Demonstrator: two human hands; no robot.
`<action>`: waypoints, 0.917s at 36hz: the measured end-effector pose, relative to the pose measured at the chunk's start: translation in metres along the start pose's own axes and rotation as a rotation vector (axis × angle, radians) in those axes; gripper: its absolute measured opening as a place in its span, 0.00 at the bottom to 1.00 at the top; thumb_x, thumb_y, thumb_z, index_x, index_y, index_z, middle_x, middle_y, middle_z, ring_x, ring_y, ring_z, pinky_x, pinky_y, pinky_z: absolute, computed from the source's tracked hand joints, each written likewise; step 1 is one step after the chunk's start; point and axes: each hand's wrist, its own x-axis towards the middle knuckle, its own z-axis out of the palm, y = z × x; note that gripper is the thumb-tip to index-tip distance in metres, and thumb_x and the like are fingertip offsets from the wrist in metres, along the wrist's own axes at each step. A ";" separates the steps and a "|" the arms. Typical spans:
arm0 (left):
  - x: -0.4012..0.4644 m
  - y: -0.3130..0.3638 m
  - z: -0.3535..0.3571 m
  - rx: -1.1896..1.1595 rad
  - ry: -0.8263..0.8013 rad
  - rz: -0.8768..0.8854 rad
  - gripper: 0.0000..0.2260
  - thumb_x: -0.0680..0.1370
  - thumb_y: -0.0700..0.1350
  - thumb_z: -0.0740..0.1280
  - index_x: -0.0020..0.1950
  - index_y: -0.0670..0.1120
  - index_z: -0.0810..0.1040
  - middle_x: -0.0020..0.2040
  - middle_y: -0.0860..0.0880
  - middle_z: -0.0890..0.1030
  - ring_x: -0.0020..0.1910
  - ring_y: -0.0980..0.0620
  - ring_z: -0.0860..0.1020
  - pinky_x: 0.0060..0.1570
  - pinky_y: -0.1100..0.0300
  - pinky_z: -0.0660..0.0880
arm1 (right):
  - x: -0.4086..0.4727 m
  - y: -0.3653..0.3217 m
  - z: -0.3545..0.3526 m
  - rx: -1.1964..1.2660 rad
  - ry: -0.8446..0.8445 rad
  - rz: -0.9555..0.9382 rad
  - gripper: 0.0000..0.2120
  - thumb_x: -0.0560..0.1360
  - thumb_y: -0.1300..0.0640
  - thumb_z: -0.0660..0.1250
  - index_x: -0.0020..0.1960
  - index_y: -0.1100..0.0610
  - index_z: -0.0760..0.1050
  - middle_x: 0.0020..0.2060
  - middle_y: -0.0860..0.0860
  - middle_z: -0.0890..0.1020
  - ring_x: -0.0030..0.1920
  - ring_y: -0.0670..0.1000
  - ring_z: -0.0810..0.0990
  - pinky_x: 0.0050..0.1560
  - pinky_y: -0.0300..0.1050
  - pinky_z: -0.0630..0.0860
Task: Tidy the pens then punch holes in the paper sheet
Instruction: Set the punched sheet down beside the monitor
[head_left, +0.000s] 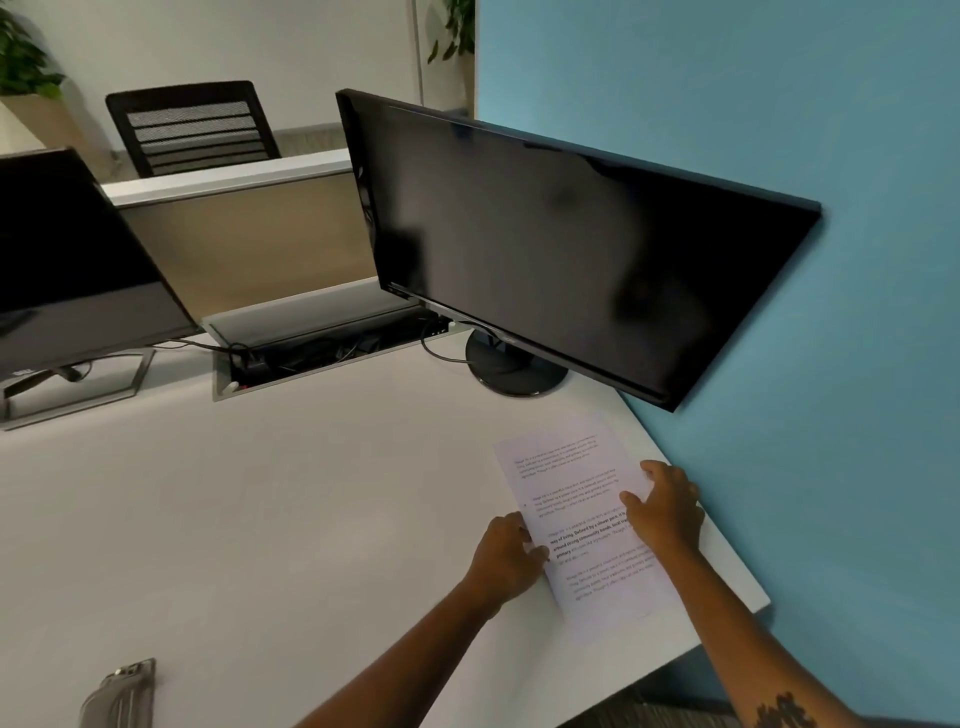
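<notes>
Two hands: our left hand (506, 553) and our right hand (667, 512) both sit on the printed paper sheet (582, 525).
Left grip: our fingers curl over the sheet's left edge, and we cannot tell if they pinch it or just press.
Right grip: open and flat, pushing down on the sheet's right side.
Paper place: it lies flat on the white desk (311, 493), near the right desk edge and the blue wall (831, 364), in front of the black monitor (561, 244).
Slip risk: the desk looks smooth, so we think a hard push could shoot the sheet off the edge.
Crease risk: if our hands push toward each other, the sheet may bend.
Hole punch: we see none for sure. A gray thing (122, 693) sits at the bottom left, too cut off to name.
Pens: none show.
</notes>
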 end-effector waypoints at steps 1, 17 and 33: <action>0.000 0.000 0.000 0.028 0.009 -0.017 0.16 0.80 0.45 0.70 0.68 0.46 0.78 0.61 0.52 0.80 0.61 0.50 0.79 0.62 0.54 0.81 | 0.000 0.001 0.000 -0.008 0.000 0.005 0.26 0.77 0.52 0.76 0.72 0.53 0.74 0.70 0.56 0.76 0.70 0.61 0.74 0.66 0.64 0.74; -0.027 -0.021 -0.038 0.081 0.177 -0.060 0.32 0.82 0.50 0.70 0.82 0.47 0.62 0.77 0.46 0.68 0.68 0.48 0.77 0.69 0.55 0.76 | -0.011 -0.021 0.005 0.024 0.038 -0.044 0.26 0.77 0.48 0.75 0.72 0.54 0.74 0.72 0.58 0.75 0.70 0.63 0.72 0.65 0.68 0.73; -0.107 -0.101 -0.140 0.390 0.521 -0.112 0.43 0.79 0.55 0.72 0.85 0.45 0.50 0.86 0.43 0.45 0.85 0.41 0.45 0.82 0.39 0.52 | -0.095 -0.124 0.049 0.075 -0.122 -0.476 0.29 0.78 0.50 0.74 0.75 0.54 0.71 0.79 0.53 0.67 0.78 0.57 0.65 0.73 0.60 0.69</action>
